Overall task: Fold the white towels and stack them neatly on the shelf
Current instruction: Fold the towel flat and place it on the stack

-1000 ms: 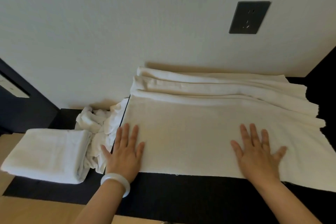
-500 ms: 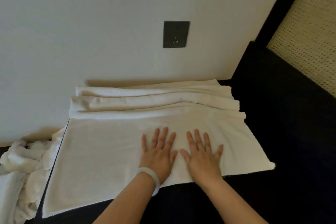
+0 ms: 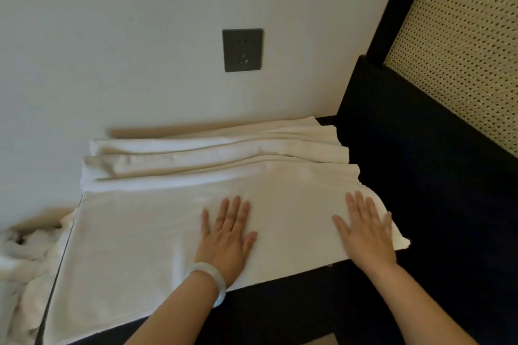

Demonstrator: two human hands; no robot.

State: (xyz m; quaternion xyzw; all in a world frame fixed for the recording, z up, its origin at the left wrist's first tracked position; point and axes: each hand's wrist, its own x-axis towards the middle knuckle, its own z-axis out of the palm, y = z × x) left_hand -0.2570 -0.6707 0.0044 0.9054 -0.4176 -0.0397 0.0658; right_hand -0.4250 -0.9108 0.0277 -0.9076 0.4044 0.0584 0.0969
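A large white towel (image 3: 145, 238) lies spread on the dark surface (image 3: 280, 314), its far part bunched in long folds against the wall. My left hand (image 3: 227, 235), a pale bangle on its wrist, presses flat on the towel near its middle. My right hand (image 3: 364, 230) lies flat with spread fingers on the towel's right end, close to its right corner. A crumpled pile of white towels (image 3: 19, 260) sits at the left edge, partly out of view.
A white wall rises straight behind the towel, with a dark socket plate (image 3: 242, 50) on it. On the right stands a dark upholstered panel (image 3: 437, 176) under a woven cane screen (image 3: 462, 45). A dark gap runs along the towel's left edge.
My hands lay side by side near the towel's middle; now the right hand has slid right to the towel's end. The view has turned right, so the folded towel at left is out of sight.
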